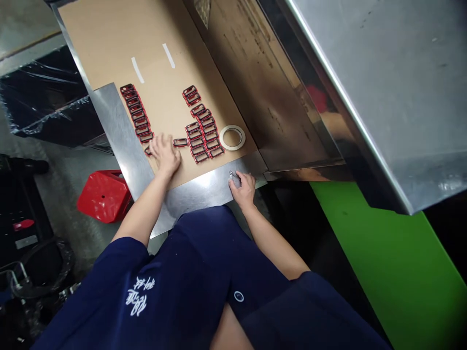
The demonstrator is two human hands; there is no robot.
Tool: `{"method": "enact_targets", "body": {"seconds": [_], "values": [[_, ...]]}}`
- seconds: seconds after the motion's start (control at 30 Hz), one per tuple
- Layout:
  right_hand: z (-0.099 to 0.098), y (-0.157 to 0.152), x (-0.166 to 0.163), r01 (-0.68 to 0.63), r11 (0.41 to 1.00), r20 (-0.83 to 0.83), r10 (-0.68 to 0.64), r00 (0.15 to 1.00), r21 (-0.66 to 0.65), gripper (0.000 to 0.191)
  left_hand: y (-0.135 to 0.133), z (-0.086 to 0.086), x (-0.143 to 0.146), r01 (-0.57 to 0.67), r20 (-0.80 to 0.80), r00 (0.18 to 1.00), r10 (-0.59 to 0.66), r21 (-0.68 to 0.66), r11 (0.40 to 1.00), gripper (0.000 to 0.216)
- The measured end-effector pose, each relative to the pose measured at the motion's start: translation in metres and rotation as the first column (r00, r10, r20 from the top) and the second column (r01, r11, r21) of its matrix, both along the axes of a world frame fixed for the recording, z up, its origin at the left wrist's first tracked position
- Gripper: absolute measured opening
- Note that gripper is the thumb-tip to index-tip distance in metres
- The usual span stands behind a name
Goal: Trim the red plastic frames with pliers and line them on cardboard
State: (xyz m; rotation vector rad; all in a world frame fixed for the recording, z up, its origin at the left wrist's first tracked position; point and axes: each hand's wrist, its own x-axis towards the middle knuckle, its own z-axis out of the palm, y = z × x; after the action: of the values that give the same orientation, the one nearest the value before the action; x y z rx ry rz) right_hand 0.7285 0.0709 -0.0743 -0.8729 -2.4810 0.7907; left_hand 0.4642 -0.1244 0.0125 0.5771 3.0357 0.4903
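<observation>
My left hand [166, 154] is over the cardboard, its fingers apart and slightly blurred. Past its fingertips peeks a small red-and-black rectangular frame [148, 151], mostly covered, at the near end of a left row of similar frames [138, 115]. A single frame [180, 142] lies just right of this hand, beside a larger group of frames [197, 141]. At the metal table's front edge, my right hand [245, 188] has thumb and forefinger closed around a small slim metal tool [231, 174]; its exact kind is unclear.
Beside the right group lies a roll of tape [222, 139]. Two white strips [137, 70] mark the cardboard [109, 39], which covers most of the metal table [193, 187]. A metal machine housing [383, 73] rises at right. A red stool [104, 196] stands at lower left.
</observation>
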Motion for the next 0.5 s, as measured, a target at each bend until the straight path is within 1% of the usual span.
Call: {"method": "enact_targets", "body": {"seconds": [0.03,0.07,0.1,0.13,0.23,0.3,0.37,0.4,0.43,0.47,0.5], "values": [[0.001,-0.001,0.001,0.001,1.000,-0.002,-0.001,1.000,-0.014,0.040,0.006,0.000,0.001,0.130,0.042,0.991,-0.130,-0.003,0.991,0.063],[0.003,-0.001,0.001,0.003,1.000,-0.003,-0.003,1.000,-0.029,0.041,0.011,0.000,0.000,0.202,0.102,0.974,-0.204,0.023,0.979,0.062],[0.005,-0.002,0.001,0.008,0.999,-0.003,-0.008,1.000,-0.047,0.040,0.015,0.001,-0.003,0.216,0.169,0.960,-0.225,0.069,0.974,0.059],[0.007,-0.002,0.002,0.018,0.998,-0.003,-0.018,1.000,-0.066,0.039,0.018,0.003,-0.007,0.183,0.235,0.950,-0.207,0.121,0.976,0.055],[0.015,0.000,0.000,0.074,0.987,-0.007,-0.075,0.997,-0.142,0.034,0.016,0.012,-0.013,-0.007,0.388,0.918,-0.086,0.231,0.973,0.040],[0.023,0.003,-0.001,0.112,0.969,-0.009,-0.117,0.993,-0.219,0.034,0.005,0.020,-0.004,-0.088,0.445,0.895,-0.039,0.262,0.961,0.037],[0.036,0.004,-0.003,0.125,0.935,-0.005,-0.134,0.991,-0.332,0.038,-0.010,0.032,0.018,-0.149,0.527,0.849,-0.037,0.305,0.941,0.041],[0.045,0.003,-0.004,0.115,0.908,0.000,-0.126,0.992,-0.403,0.042,-0.018,0.038,0.032,-0.191,0.588,0.806,-0.068,0.367,0.911,0.045],[0.057,-0.001,-0.004,0.092,0.871,0.004,-0.104,0.995,-0.483,0.048,-0.026,0.046,0.049,-0.249,0.651,0.749,-0.125,0.451,0.857,0.052],[0.070,-0.006,-0.005,0.057,0.823,0.004,-0.067,0.998,-0.565,0.054,-0.033,0.054,0.066,-0.323,0.703,0.681,-0.205,0.540,0.777,0.062],[0.086,-0.013,-0.005,0.015,0.768,-0.002,-0.021,1.000,-0.640,0.059,-0.040,0.062,0.083,-0.408,0.734,0.611,-0.297,0.612,0.677,0.074]]}}
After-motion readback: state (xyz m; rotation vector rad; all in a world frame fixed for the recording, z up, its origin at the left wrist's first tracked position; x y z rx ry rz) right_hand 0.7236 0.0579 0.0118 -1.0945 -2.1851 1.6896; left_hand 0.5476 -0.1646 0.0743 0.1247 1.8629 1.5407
